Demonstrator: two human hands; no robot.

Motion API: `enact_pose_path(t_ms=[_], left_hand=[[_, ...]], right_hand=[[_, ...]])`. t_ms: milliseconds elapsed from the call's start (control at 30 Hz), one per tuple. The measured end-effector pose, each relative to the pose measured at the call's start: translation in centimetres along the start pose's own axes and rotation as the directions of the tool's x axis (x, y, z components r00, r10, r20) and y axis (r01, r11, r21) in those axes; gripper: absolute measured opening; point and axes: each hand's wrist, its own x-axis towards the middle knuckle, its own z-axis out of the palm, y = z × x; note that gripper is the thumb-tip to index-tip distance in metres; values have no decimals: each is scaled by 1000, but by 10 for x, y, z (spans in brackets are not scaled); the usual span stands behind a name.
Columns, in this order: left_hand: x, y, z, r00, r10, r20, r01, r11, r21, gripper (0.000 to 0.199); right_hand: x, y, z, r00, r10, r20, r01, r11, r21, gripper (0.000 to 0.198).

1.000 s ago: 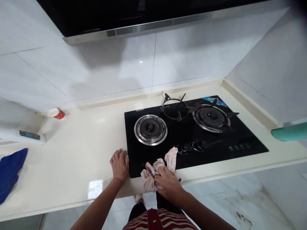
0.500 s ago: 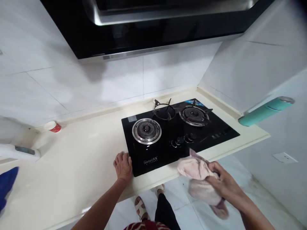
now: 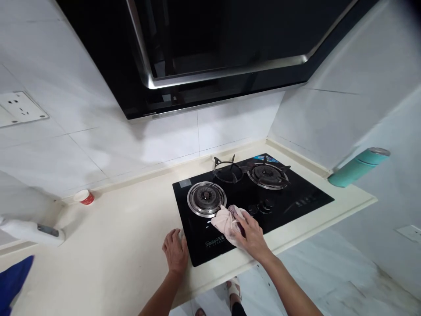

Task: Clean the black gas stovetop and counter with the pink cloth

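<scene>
A bunched pale pink cloth (image 3: 226, 223) is gripped in my right hand (image 3: 251, 237), pressed onto the black glass gas stove (image 3: 296, 199) beside the left burner (image 3: 206, 199). The cloth covers part of the control knobs' area. My left hand (image 3: 176, 252) rests on the cream countertop (image 3: 131, 245) at the stove's left edge, its fingers bent a little and holding nothing. A loose pan support (image 3: 228, 172) stands at the back middle of the stove, off the left burner. The right burner (image 3: 268, 175) has its own support on it.
A black range hood (image 3: 210, 87) hangs low over the stove. On the right counter end stands a teal thermos bottle (image 3: 355, 169). To the left are a red and white paper cup (image 3: 84, 197), a white bottle-like object (image 3: 33, 231) and a blue cloth (image 3: 15, 281).
My right hand has brought the cloth from in front of the counter's edge up and left onto the stove. The left hand stays on the counter. The view has tilted upward.
</scene>
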Motion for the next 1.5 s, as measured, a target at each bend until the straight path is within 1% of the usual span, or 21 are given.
enact_pose_path(t_ms=[100, 200, 267, 367, 433, 500, 567, 633, 700, 767, 833, 900, 967, 1067, 1100, 1167, 1233, 1300, 1400, 1467, 1500], left_hand=[[-1, -4, 3, 999, -47, -11, 44, 986, -164, 41], [3, -8, 5, 994, -105, 33, 110, 942, -317, 43], [10, -13, 3, 989, -129, 72, 147, 917, -370, 42], [24, -29, -10, 984, -136, 118, 173, 890, -421, 45], [29, -44, -25, 981, -122, 154, 179, 876, -449, 49], [28, -61, -40, 979, -93, 183, 169, 873, -457, 51], [20, -75, -50, 979, -61, 197, 146, 879, -453, 53], [8, -85, -52, 986, 15, 164, 57, 905, -421, 50], [-5, -90, -48, 984, 137, 112, -93, 939, -332, 42], [-16, -91, -42, 967, 242, 80, -222, 955, -198, 37], [-22, -89, -37, 957, 277, 84, -270, 959, -89, 35], [-24, -86, -35, 955, 281, 95, -280, 960, -29, 35], [-23, -84, -36, 953, 284, 105, -285, 959, -2, 35], [-22, -81, -38, 952, 285, 112, -287, 958, 8, 36], [-22, -81, -38, 952, 284, 115, -286, 958, 6, 36], [-22, -81, -39, 954, 276, 120, -278, 961, -1, 35], [-23, -80, -38, 957, 262, 125, -263, 965, -13, 35], [-23, -80, -38, 960, 248, 127, -245, 969, -37, 35], [-22, -79, -40, 965, 237, 112, -224, 967, -123, 33], [-22, -79, -44, 971, 221, 91, -195, 953, -233, 32], [-22, -79, -47, 979, 188, 81, -157, 942, -297, 32]], right_hand=[[14, -26, 14, 999, 37, 11, -36, 994, -103, 54], [5, -72, 32, 997, 60, 39, -56, 993, -101, 57], [-16, -111, 47, 987, -74, 141, 77, 997, -13, 63], [-58, -166, 69, 884, -378, 276, 346, 924, 160, 61], [-79, -187, 76, 833, -484, 268, 435, 872, 224, 52], [-89, -187, 75, 786, -565, 250, 501, 820, 278, 48], [-90, -167, 69, 758, -606, 242, 534, 789, 303, 51], [-87, -129, 60, 795, -562, 229, 507, 823, 257, 51], [-80, -79, 48, 892, -417, 173, 398, 907, 137, 45], [-71, -22, 32, 977, -200, 72, 202, 979, -23, 40], [-56, 36, 10, 999, 37, -34, -42, 985, -165, 40], [-38, 87, -13, 947, 283, -154, -313, 922, -228, 45], [-19, 121, -33, 884, 428, -189, -462, 862, -207, 52], [-6, 129, -43, 814, 541, -210, -578, 791, -203, 58], [-8, 119, -40, 815, 534, -223, -576, 786, -224, 60], [-22, 82, -25, 870, 441, -223, -490, 826, -280, 61], [-47, 28, -2, 953, 268, -143, -300, 905, -301, 55], [-75, -33, 26, 992, 123, -28, -126, 962, -241, 46], [-110, -117, 66, 981, -103, 164, 107, 994, -10, 47], [-120, -157, 82, 938, -272, 215, 224, 949, 223, 45], [-121, -170, 85, 922, -317, 224, 228, 908, 351, 44]])
